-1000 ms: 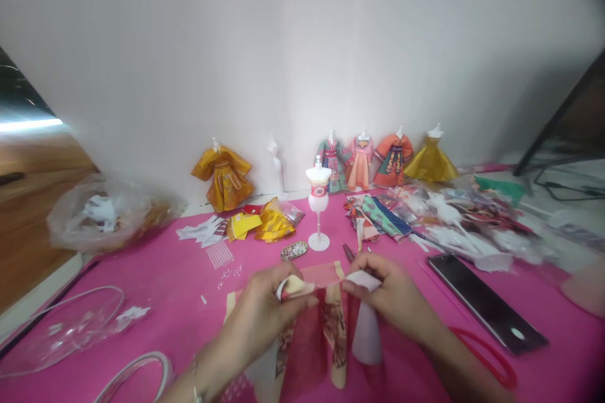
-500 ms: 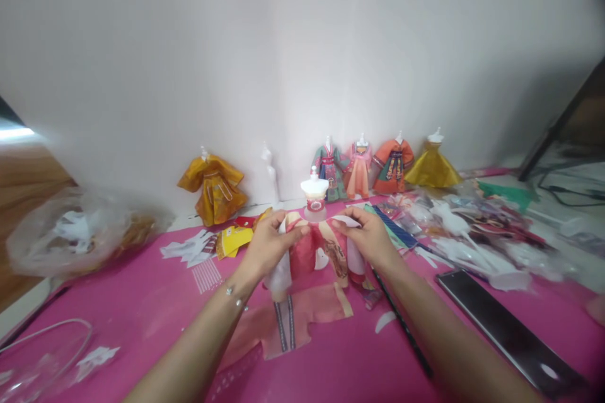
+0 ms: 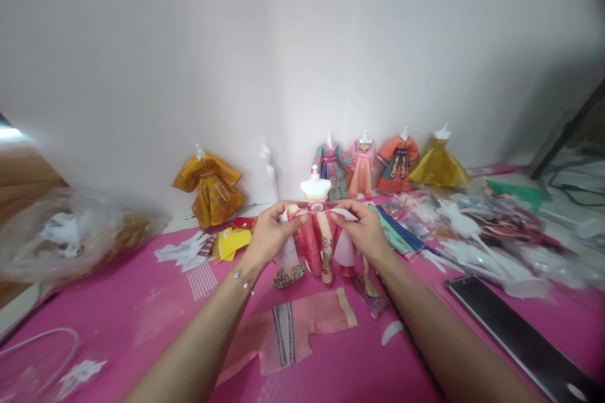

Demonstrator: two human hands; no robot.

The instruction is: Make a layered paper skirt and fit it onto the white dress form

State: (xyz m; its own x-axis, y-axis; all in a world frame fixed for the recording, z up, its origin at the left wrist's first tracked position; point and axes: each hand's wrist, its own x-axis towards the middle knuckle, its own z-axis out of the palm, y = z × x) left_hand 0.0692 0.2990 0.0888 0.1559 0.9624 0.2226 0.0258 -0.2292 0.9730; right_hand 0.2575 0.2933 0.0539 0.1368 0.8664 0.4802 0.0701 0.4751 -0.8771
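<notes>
Between my hands is a small doll skirt [image 3: 308, 242] in red and white with a cream patterned strip down its front. My left hand [image 3: 276, 230] pinches its waist on the left, thumb in front. On the other side my right hand [image 3: 359, 227] pinches the waist the same way. Just behind stands a white mini mannequin [image 3: 316, 189] with a red band round its body; the skirt's top edge meets that band. Below the hands a pink doll robe [image 3: 302, 327] with dark patterned trim lies flat.
Several dressed mini mannequins, among them one in a gold robe [image 3: 210, 186], and a bare one [image 3: 268, 170] line the wall. A phone [image 3: 515, 334] lies at right beside piled plastic packets [image 3: 477, 233]. A clear bag [image 3: 61, 233] sits at left, yellow scraps [image 3: 231, 242] nearer.
My hands have brought the skirt up against the mannequin's waist and drawn closer together. A glittery oval piece now shows below the skirt. The view has shifted slightly.
</notes>
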